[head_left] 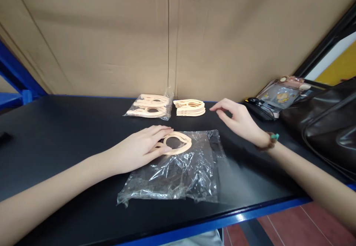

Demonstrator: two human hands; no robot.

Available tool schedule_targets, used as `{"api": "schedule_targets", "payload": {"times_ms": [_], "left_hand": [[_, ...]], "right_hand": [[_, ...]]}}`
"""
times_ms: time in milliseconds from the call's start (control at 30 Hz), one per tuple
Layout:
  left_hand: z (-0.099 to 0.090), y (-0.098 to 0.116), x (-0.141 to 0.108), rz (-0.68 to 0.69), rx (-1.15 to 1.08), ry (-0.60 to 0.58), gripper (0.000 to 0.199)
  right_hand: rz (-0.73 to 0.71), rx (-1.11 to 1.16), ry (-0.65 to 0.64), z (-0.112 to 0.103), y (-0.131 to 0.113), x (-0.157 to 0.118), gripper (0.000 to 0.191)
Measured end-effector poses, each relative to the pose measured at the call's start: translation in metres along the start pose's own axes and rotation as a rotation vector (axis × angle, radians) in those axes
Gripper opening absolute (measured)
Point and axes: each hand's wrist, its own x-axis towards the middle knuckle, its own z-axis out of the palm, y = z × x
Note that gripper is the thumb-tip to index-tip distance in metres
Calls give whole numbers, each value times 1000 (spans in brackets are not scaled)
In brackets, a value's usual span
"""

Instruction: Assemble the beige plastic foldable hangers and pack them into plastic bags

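My left hand (148,147) is closed on a folded beige plastic hanger (185,147), with the thumb at its near edge and the fingers at its far edge. The hanger is over the far part of a flat clear plastic bag (178,179); whether it lies inside or on top I cannot tell. My right hand (236,118) is raised over the table with thumb and fingers apart, holding nothing. Just left of its fingertips sits a stack of several similar beige hangers (191,108). Beside that stack lies a clear bag with beige hangers (151,107) inside.
The black table (69,134) has a blue front edge and a cardboard wall (111,45) behind it. On the right are a dark leather bag (325,123), a plastic pouch (278,97) and a black mouse (253,100). A dark object (4,137) shows at the left edge.
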Motion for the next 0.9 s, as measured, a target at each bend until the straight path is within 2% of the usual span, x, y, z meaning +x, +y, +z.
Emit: {"api": "schedule_targets", "payload": {"times_ms": [67,200,333,433,533,667,733,900], "left_hand": [[-2,-1,0,15,-3,0,56],[-6,-1,1,26,17,2,60],[-9,-1,0,-2,43,9,60],[-10,-3,0,-23,70,14,60],[-10,-4,-1,-31,89,15,62],[-9,-5,1,-27,98,29,63],[-8,-5,1,-25,104,34,62],[-10,-3,0,-42,110,19,62]], "right_hand": [[-25,-1,-86,4,12,17,22],[-96,14,-276,22,32,57,47],[29,127,-495,43,46,86,74],[52,251,-596,53,52,94,73],[53,288,-559,54,52,94,63],[48,181,-369,43,43,86,61],[27,79,-281,31,34,79,64],[-126,-296,-230,-12,9,45,69]]}}
